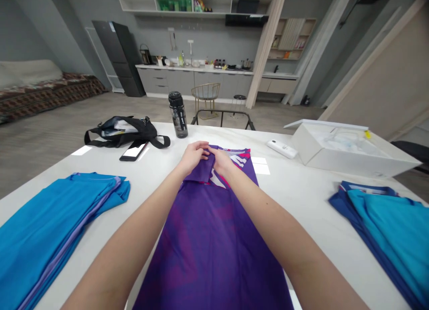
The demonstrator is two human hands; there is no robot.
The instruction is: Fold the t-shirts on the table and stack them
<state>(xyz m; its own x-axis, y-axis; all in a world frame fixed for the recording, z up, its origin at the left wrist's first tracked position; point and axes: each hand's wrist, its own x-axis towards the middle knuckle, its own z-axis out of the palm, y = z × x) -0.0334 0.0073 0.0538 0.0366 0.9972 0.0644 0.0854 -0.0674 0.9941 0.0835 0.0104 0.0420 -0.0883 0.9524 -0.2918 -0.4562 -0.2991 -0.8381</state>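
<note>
A purple shirt [211, 238] with white and pink print near its far end lies lengthwise on the white table [150, 184], its near part reaching the bottom of the view. At the far end a piece of it, seemingly a sleeve, is folded over the body. My left hand [195, 157] has its fingers bent over the top of that folded piece. Right beside it, my right hand [221, 161] pinches the inner edge of the fold. The fingertips of both hands almost meet.
Blue folded shirts [63, 220] lie at the left, and teal and navy ones [395, 229] at the right. Farther back are a black bag [124, 130], a phone [133, 151], a dark bottle [178, 115], a white device [282, 149] and an open white box [351, 153].
</note>
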